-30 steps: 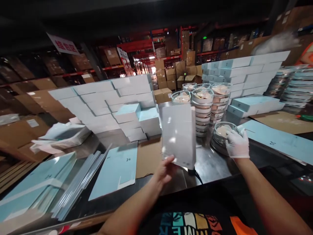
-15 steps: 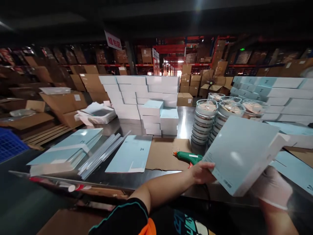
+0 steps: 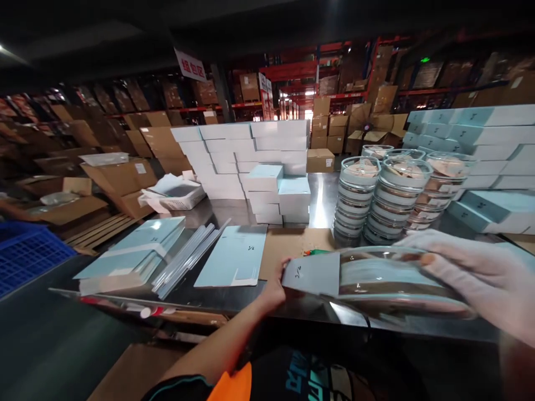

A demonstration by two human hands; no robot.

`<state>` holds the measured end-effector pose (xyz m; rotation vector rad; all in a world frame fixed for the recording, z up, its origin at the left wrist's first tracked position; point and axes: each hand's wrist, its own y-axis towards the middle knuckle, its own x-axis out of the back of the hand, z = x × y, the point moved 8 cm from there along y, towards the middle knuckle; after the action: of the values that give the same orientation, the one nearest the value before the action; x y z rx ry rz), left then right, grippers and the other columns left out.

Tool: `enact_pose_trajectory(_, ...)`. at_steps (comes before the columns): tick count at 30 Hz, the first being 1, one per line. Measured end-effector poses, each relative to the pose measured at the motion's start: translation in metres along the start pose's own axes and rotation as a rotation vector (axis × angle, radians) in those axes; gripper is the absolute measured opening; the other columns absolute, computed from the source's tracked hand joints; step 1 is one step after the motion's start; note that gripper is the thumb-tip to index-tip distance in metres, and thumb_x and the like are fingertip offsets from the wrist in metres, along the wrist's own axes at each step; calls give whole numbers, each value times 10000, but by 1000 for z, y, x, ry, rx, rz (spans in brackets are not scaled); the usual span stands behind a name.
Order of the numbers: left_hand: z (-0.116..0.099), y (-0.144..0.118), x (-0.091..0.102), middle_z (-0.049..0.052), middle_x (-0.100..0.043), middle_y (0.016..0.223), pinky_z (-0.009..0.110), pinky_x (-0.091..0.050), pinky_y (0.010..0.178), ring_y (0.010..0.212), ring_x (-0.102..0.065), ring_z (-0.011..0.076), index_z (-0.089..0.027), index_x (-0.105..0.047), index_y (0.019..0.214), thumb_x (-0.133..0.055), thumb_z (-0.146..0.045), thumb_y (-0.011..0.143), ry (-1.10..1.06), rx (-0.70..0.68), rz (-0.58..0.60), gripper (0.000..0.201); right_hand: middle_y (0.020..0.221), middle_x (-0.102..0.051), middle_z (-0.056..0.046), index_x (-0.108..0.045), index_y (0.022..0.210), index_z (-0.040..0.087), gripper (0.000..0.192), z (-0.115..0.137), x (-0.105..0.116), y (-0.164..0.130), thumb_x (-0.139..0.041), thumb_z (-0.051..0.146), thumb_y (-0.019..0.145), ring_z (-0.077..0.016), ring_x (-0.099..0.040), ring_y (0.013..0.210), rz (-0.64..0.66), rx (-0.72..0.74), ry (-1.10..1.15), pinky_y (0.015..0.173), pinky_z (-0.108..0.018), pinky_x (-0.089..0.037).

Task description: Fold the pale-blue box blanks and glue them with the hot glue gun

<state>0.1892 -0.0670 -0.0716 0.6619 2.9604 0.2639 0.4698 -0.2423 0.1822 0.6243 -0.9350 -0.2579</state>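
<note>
My bare left hand (image 3: 273,287) is closed around the left end of a light blue box (image 3: 313,274), held above the table's front edge. At the box's right end is a clear round container (image 3: 376,274) with brownish contents, smeared by motion. My right hand (image 3: 472,273), in a white glove, grips that container from the right, thumb on its near side. How far the container reaches into the box I cannot tell. Behind the box, a green glue gun (image 3: 318,252) is mostly hidden, lying on a cardboard sheet (image 3: 292,240).
Stacks of similar round containers (image 3: 355,195) stand behind my right hand. White and blue boxes are piled at the back (image 3: 225,156) and right (image 3: 489,150). Flat blue cartons (image 3: 129,245), clear plastic strips (image 3: 188,259) and a white basket (image 3: 188,199) are at left.
The box has turned and moved left and now hides most of the glue gun. My right hand has let go of the box and now grips a round container at its right end.
</note>
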Motion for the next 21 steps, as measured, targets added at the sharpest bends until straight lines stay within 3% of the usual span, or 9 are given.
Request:
enact_pose_trajectory(1, 6, -5, -2, 109, -705, 1332, 413, -572, 1014, 1116, -707, 284, -244, -612, 1332, -1083, -326, 467, 26, 13, 21, 988, 945, -809, -95, -829, 943, 345, 431, 17, -20, 10, -618, 714, 1013, -301, -767, 837, 80, 49, 41, 744, -430, -670)
enact_pose_trajectory(4, 23, -16, 0, 137, -723, 1292, 437, -564, 1024, 1149, -702, 323, -213, -640, 1264, -1095, -324, 448, 134, 52, 3, 941, 1145, -808, -109, -803, 1063, 305, 340, 44, -57, 27, -709, 623, 988, -351, -769, 1079, 61, 134, 107, 997, -531, -652)
enact_pose_trajectory(6, 28, -19, 6, 134, -733, 1230, 501, -539, 1066, 1188, -676, 369, -202, -677, 1209, -1087, -303, 455, 250, 55, -22, 864, 1386, -750, -113, -756, 1273, 311, 388, 37, -71, 22, -727, 576, 991, -377, -699, 1318, -1, 101, 153, 1162, -574, -574)
enact_pose_trajectory(9, 29, -18, 9, 128, -731, 1185, 590, -500, 1109, 1219, -639, 418, -215, -724, 1118, -1069, -269, 461, 366, 9, -5, 744, 1656, -567, -125, -576, 1552, 307, 653, 1, -88, -3, -734, 601, 991, -387, -563, 1516, -122, 13, 201, 1300, -611, -440)
enact_pose_trajectory(11, 31, -17, 7, 133, -728, 1161, 603, -503, 1107, 1203, -642, 424, -217, -733, 1091, -1070, -283, 463, 370, -10, 25, 716, 1688, -523, -159, -476, 1637, 278, 773, -26, -106, -24, -733, 613, 989, -382, -578, 1503, -185, -70, 203, 1291, -622, -448)
enact_pose_trajectory(13, 32, -18, 4, 153, -720, 1187, 590, -544, 1062, 1173, -666, 411, -199, -715, 1189, -1070, -356, 502, 304, -14, 46, 789, 1668, -538, -190, -475, 1636, 240, 746, -44, -129, -40, -718, 564, 1009, -368, -604, 1480, -211, -135, 184, 1261, -610, -486)
enact_pose_trajectory(17, 10, -20, 5, 199, -627, 1459, 564, -532, 1134, 1319, -645, 378, -212, -488, 1571, -941, -599, 755, 157, -129, 12, 1011, 1702, -506, -197, -596, 1541, 208, 649, -44, -172, -52, -744, 514, 988, -380, -542, 1544, -237, -169, 259, 1274, -596, -470)
enact_pose_trajectory(19, -16, -20, 6, 157, -670, 1416, 587, -422, 1260, 1344, -632, 360, -230, -597, 1486, -855, -691, 834, 216, -293, -22, 839, 1672, -553, -175, -645, 1510, 226, 685, -42, -191, -48, -761, 609, 954, -390, -604, 1477, -210, -256, 478, 1194, -564, -548)
enact_pose_trajectory(21, -39, -19, -1, 103, -753, 1138, 588, -397, 1278, 1186, -688, 331, -220, -760, 1186, -762, -752, 899, 288, -442, 12, 604, 1518, -692, -156, -718, 1421, 234, 680, -43, -204, -39, -694, 726, 953, -383, -703, 1323, -202, -361, 695, 1077, -530, -617)
